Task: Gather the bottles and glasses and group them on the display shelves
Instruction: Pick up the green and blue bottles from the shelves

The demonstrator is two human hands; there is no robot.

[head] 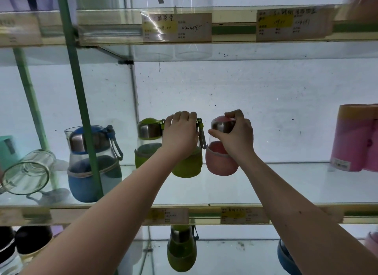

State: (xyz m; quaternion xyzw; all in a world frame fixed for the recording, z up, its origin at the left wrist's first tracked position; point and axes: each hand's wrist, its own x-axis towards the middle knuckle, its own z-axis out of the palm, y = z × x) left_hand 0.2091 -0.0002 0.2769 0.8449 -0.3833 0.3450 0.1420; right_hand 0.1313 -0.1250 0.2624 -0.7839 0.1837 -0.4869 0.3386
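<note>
The left hand [181, 131] gripped the cap of a green-sleeved bottle [187, 166], its fingers curled over the top and clamped on the lid, with the carry loop hanging just right of the knuckles. The right hand [235, 135] was closed the same way on the steel collar of the pink bottle [222, 162], thumb on the near side, fingertips over the pink lid. Both bottles hung upright below the fingers, nearly touching each other, over the glass shelf [286, 184]. Whether their bases rested on it could not be told.

To do this well, I judged each bottle should go down vertically, base flat on the glass before the fingers loosened. The two should be kept from knocking together, as the upper bodies looked like glass.

Far left of the left fingers, a glass mug [26, 172] lay tipped, mouth toward the camera, apparently empty. Nearer stood a blue bottle [81, 184], partly behind a green post. Just left of the left fingers stood a second green bottle [147, 143]. The clear upper parts of all the bottles showed no liquid, and the sleeves hid the lower halves. Well right of the right fingers stood pink cylinders [356, 139], their contents unseen.
</note>
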